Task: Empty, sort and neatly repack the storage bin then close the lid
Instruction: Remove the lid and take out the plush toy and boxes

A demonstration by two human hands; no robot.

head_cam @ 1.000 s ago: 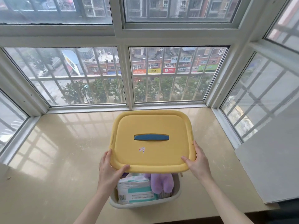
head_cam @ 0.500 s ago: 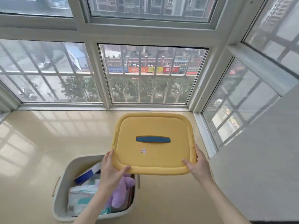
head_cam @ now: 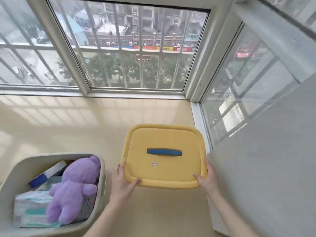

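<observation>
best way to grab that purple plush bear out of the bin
Take the soft purple plush bear by its round torso, coming straight down from above. It lies on top of the other contents in the open beige plastic storage bin, so the torso is exposed, while the bin wall blocks a side approach. Both hands are busy: the left hand and right hand hold the yellow plastic lid.
</observation>
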